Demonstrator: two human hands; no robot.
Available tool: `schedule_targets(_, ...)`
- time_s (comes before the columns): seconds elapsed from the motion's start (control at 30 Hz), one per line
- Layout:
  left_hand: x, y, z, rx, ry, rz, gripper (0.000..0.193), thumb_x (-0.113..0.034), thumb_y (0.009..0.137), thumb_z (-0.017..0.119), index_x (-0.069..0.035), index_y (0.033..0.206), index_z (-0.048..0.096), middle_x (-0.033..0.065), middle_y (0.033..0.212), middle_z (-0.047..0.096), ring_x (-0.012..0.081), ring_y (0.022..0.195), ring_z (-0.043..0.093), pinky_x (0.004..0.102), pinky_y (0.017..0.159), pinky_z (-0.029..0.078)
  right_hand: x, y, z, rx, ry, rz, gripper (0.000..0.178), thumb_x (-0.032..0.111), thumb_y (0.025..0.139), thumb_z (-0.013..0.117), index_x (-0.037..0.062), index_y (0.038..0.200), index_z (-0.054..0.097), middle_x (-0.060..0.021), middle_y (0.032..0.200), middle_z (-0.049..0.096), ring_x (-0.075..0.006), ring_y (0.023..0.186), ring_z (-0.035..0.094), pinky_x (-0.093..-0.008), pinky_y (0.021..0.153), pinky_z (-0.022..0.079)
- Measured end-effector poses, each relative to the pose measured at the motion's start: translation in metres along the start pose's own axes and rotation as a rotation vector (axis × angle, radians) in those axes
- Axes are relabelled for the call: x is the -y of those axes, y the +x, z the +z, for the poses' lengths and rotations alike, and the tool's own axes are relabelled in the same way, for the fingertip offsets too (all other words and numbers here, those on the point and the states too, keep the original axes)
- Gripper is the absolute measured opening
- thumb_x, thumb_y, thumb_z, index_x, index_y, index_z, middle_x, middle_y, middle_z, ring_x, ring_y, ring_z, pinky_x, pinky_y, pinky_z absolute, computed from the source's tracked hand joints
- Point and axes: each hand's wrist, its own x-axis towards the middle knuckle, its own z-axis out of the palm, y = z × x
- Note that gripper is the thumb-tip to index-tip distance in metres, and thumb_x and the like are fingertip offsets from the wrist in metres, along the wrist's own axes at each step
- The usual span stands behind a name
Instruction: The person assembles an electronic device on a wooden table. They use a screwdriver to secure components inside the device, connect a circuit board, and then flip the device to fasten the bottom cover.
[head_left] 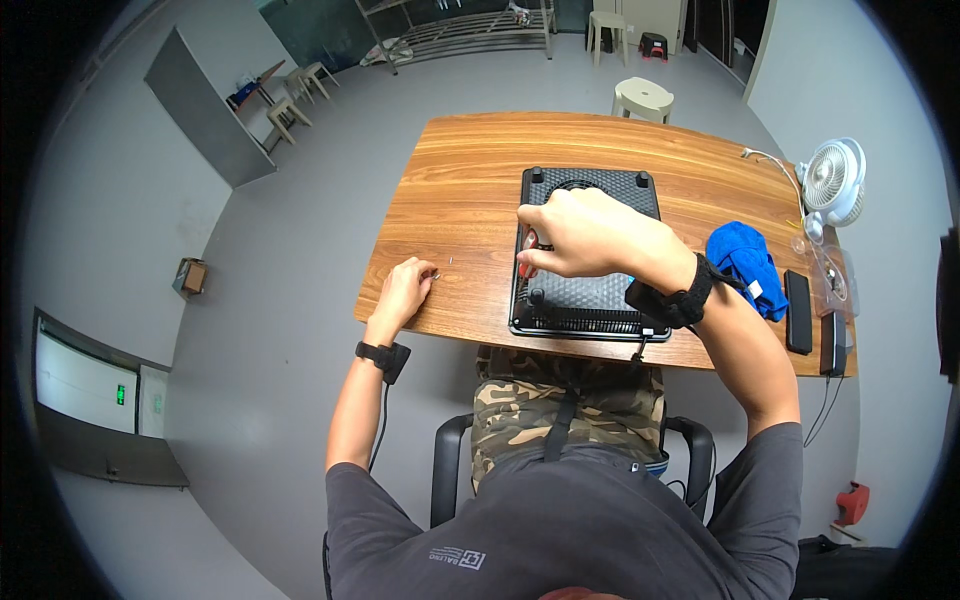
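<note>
A flat black appliance [600, 292] with corner feet and a round vent lies underside up near the table's front edge. Over it, my right hand [590, 232] is closed around a red-handled tool [529, 253], held at the appliance's left side. The tool's working end is hidden, so I cannot tell its kind. To the left, my left hand [402, 290] rests on the tabletop with its fingers curled together. A small shiny metal piece [436, 276] shows at its fingertips. Just beyond them lies another tiny piece [450, 260], perhaps a screw.
The wooden table [470, 160] carries a blue cloth [745, 265], a black oblong case [798, 312], a white fan [832, 180] and cables on its right. A cream stool [643, 98] stands beyond the far edge. The appliance's cord [640, 350] hangs at the front edge.
</note>
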Motion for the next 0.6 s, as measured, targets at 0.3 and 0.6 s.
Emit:
schedule_targets(0.3, -0.024, 0.012, -0.014, -0.004, -0.198, 0.029, 0.020, 0.001, 0.091, 0.067, 0.001, 0.110, 0.073, 0.0097, 0.089, 0.070, 0.0194, 0.082, 0.071, 0.0315, 0.071, 0.056, -0.005, -0.009, -0.011, -0.034, 0.026, 0.020, 0.038, 0.037, 0.092, 0.069, -0.0014, 0.092, 0.065, -0.0224, 0.078, 0.070, -0.0411, 0.079, 0.071, -0.0469, 0.072, 0.058)
schedule_targets(0.6, -0.118, 0.047, 0.003, 0.191, -1.027, -0.247, 0.011, -0.011, 0.097, 0.069, -0.001, 0.102, 0.071, 0.0064, 0.093, 0.074, 0.0110, 0.081, 0.072, 0.0204, 0.062, 0.052, -0.025, -0.048, -0.029, -0.100, 0.058, 0.085, 0.042, 0.040, 0.093, 0.067, -0.0008, 0.099, 0.063, -0.0239, 0.077, 0.069, -0.0431, 0.078, 0.070, -0.0503, 0.072, 0.056)
